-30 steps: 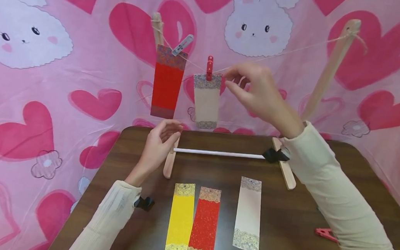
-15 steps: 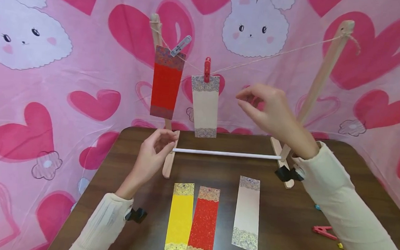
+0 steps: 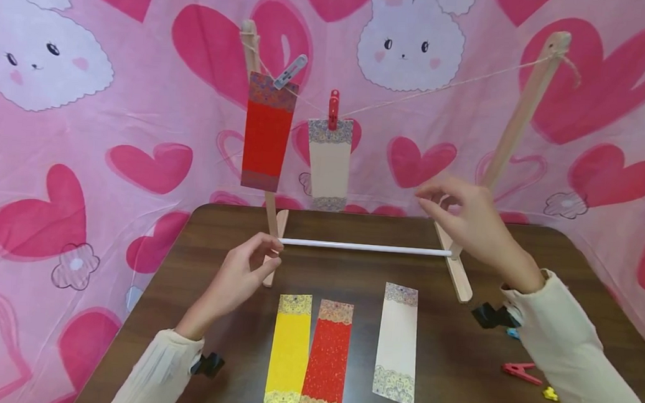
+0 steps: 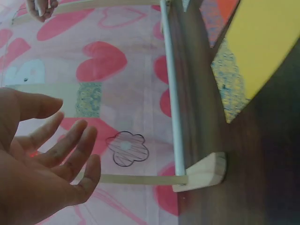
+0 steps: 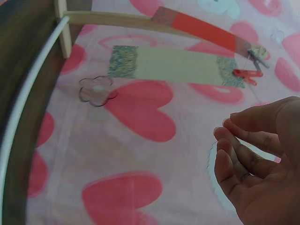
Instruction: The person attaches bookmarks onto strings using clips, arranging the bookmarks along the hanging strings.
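A cream paper strip (image 3: 328,167) with lace-patterned ends hangs from the string, gripped by a red clothespin (image 3: 333,110). To its left a red strip (image 3: 268,135) hangs tilted under a grey clothespin (image 3: 290,72). My left hand (image 3: 241,271), fingers loosely bent and holding nothing, is in front of the stand's left foot, below the red strip. Also holding nothing, my right hand (image 3: 469,221) hovers by the right post, thumb and fingertips close together. On the table lie a yellow strip (image 3: 289,349), a red glittery strip (image 3: 327,355) and a white strip (image 3: 397,344).
The wooden stand has two posts, the right post (image 3: 522,115) leaning outward, joined low down by a white rod (image 3: 364,247). Loose clothespins lie at the table's right: a red one (image 3: 521,372), a blue one (image 3: 512,333) and a yellow one (image 3: 550,393). A pink heart-print cloth (image 3: 154,121) hangs behind.
My right hand has moved away from the cream strip, down and to the right. The left hand has lowered slightly toward me. The hanging cream strip has swung a little.
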A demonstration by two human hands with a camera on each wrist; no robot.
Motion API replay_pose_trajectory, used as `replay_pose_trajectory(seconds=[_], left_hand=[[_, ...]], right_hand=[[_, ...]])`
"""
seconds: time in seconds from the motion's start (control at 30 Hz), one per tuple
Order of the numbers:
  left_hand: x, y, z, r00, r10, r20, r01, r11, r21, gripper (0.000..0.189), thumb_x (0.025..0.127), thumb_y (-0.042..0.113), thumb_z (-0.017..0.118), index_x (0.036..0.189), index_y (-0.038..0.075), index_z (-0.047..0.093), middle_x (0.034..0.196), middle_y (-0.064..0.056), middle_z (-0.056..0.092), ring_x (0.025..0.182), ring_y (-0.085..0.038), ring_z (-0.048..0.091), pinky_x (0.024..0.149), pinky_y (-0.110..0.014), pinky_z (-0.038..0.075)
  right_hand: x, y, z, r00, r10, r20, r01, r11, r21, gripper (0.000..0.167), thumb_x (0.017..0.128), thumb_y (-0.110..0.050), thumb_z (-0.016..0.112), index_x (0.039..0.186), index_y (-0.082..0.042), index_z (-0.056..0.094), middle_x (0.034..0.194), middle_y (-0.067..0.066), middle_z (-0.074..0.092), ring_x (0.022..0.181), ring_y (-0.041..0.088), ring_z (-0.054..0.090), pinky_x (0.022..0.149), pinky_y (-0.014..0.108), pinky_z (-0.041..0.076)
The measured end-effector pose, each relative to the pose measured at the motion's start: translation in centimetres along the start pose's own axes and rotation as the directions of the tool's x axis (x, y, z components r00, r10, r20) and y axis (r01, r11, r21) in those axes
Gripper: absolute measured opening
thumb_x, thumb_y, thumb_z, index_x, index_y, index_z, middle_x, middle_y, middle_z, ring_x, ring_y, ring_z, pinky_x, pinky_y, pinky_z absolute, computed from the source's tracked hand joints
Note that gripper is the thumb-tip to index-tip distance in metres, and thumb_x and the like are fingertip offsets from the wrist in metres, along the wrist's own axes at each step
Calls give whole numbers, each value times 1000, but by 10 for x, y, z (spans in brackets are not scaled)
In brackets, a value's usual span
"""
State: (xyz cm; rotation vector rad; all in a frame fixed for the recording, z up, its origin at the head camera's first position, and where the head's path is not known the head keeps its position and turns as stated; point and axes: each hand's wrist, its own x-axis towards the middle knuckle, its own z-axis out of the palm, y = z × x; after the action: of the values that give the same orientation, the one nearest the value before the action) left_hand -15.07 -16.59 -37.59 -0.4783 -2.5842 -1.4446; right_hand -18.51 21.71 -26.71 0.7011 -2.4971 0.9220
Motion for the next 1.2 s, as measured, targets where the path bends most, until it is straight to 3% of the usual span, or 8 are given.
replay_pose_trajectory(seconds=[0.07, 0.13, 0.23, 0.4, 0.53, 0.7, 1.03, 1.2], left_hand=[[-5, -3, 2, 999, -15, 31, 14, 1000, 26, 27, 89, 6, 73, 114, 13, 64, 106, 0, 66, 93, -19, 61, 82, -41, 56], [-9, -7, 4, 997, -28, 70, 25, 998, 51, 29, 88, 6, 75, 114, 14, 63, 107, 1, 66, 94, -20, 62, 82, -40, 57], [-15, -14, 7, 990, -52, 134, 41, 996, 80, 31, 88, 7, 75, 115, 13, 62, 109, 0, 66, 98, -24, 63, 86, -47, 56], [-20, -21, 11, 977, -72, 199, 48, 991, 123, 33, 86, 5, 76, 116, 12, 62, 113, -7, 66, 104, -31, 63, 93, -54, 52], [-25, -24, 15, 972, -97, 215, 65, 986, 151, 35, 85, 4, 77, 116, 12, 62, 115, -11, 65, 106, -32, 63, 95, -54, 51], [-30, -26, 18, 964, -145, 225, 111, 981, 157, 40, 83, 3, 79, 118, 14, 61, 118, -11, 64, 108, -30, 61, 97, -51, 51], [-34, -35, 21, 962, -152, 228, 110, 977, 184, 43, 82, 4, 80, 119, 12, 61, 120, -10, 64, 111, -31, 62, 99, -52, 49], [-34, -39, 21, 954, -167, 248, 114, 970, 215, 43, 82, 6, 81, 120, 11, 62, 119, -8, 63, 109, -28, 60, 99, -50, 50]], right_hand=[[-9, 6, 0, 1000, 11, -5, -11, 1000, 1, 18, 90, -11, 74, 107, -11, 75, 97, 2, 74, 79, 13, 60, 75, 27, 55], [-18, 13, 0, 1000, 8, -22, -8, 1000, -18, 16, 89, -10, 75, 106, -11, 75, 94, 1, 74, 78, 9, 60, 69, 17, 49], [-33, 24, 1, 998, 25, -60, -27, 999, -36, 14, 88, -9, 75, 102, -12, 76, 91, 0, 74, 74, 5, 59, 65, 14, 45], [-60, 43, -1, 988, 124, -94, -128, 991, -41, 12, 88, -9, 75, 100, -12, 76, 92, 3, 74, 76, 0, 58, 68, 11, 43], [-82, 55, -3, 977, 193, -88, -194, 981, -11, 14, 90, -10, 74, 103, -13, 76, 96, 5, 74, 78, -2, 59, 68, 10, 45], [-109, 63, -2, 962, 266, -61, -265, 964, 35, 14, 92, -14, 72, 106, -13, 75, 97, -4, 74, 75, 2, 62, 63, 15, 46], [-158, 76, -2, 922, 383, -60, -376, 922, 94, 16, 94, -15, 70, 110, -10, 73, 102, -9, 73, 87, -3, 63, 69, 12, 48], [-182, 79, -4, 885, 463, -40, -452, 878, 156, 20, 96, -16, 68, 113, -7, 72, 103, -8, 73, 92, -4, 62, 71, 13, 48]])
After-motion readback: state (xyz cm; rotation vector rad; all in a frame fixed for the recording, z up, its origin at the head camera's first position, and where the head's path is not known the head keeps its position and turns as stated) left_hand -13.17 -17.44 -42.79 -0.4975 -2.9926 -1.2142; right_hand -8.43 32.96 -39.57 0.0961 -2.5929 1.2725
